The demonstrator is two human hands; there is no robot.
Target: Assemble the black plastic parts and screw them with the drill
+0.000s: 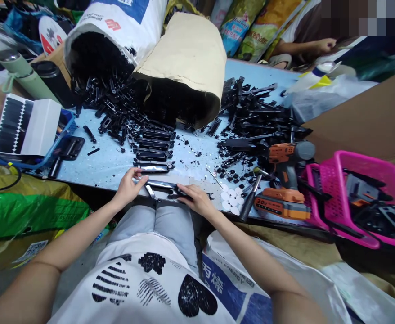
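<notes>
At the near edge of the light blue table [103,157], both my hands are on a long black plastic part [162,185] lying flat there. My left hand [129,185] pinches its left end, with the fingers closed around it. My right hand [194,198] grips the right end of the same part. Just beyond it, a row of similar black assembled parts [153,148] is stacked neatly.
Two sacks [180,67] spill black parts across the table. An orange cordless drill [283,177], a hammer [249,202] and white discs [230,200] lie at right. A pink basket [362,198] holds parts. A white box [27,126] and flasks [25,74] stand left. Another person's hand [324,45] rests far right.
</notes>
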